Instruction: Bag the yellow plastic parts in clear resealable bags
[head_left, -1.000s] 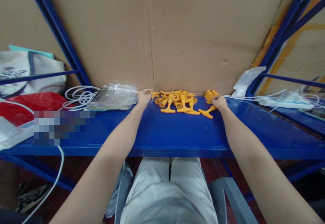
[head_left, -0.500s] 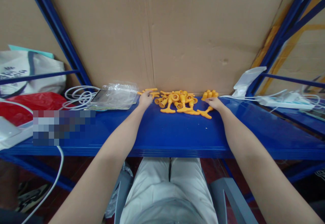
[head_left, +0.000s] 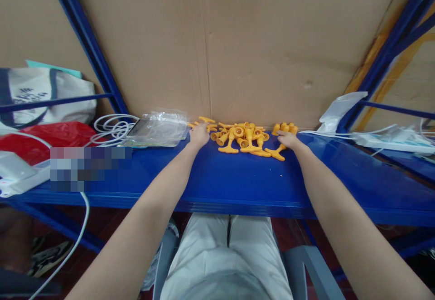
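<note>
Yellow plastic T-handled pieces with hollow cup ends lie in a loose pile (head_left: 239, 136) at the back of the blue shelf. My left hand (head_left: 200, 135) is closed at the pile's left end, and a T-handled piece (head_left: 206, 120) rises just behind its fingers. Its fingertips are partly hidden. At the other end, my right hand (head_left: 288, 140) is closed over the stem of another T-handled piece (head_left: 276, 154), whose crossbar points toward me. Several yellow pieces (head_left: 283, 128) stand grouped behind my right hand, cups hidden from view.
Clear plastic bags (head_left: 161, 128) and a coiled white cable (head_left: 113, 128) lie left of the pile. A red bag (head_left: 64, 137) and a canvas bag (head_left: 37, 94) are further left. Cardboard (head_left: 254, 50) backs the shelf (head_left: 238, 182). A white power strip (head_left: 390, 139) sits right.
The view has shifted slightly, moving everything a little to the right. By my left hand, a yellow T-handled piece now stands higher behind the fingers. My right hand stays at the same piece.
</note>
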The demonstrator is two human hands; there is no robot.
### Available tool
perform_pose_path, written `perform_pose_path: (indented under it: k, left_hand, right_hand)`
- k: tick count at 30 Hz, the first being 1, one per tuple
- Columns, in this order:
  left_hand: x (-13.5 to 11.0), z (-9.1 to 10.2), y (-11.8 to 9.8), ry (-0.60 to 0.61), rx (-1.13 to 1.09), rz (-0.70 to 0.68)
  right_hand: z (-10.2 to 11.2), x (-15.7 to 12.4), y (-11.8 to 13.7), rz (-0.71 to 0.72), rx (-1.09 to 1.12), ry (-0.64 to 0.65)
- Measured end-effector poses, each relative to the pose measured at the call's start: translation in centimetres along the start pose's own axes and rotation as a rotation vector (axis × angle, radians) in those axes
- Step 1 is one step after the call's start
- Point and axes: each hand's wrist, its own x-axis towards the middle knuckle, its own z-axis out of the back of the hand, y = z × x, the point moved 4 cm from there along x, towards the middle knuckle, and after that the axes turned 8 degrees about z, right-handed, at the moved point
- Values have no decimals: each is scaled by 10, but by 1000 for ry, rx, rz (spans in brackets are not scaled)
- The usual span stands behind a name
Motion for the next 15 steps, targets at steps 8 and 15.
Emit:
perform_pose_path:
  k: [8,15]
  left_hand:
    - [9,-2,-1,86,226,-136]
    - [15,-14,10,219,273,-19]
  right_hand:
    - [-1,-2,5,10,28,72]
    - [-4,3,6,37,15,100]
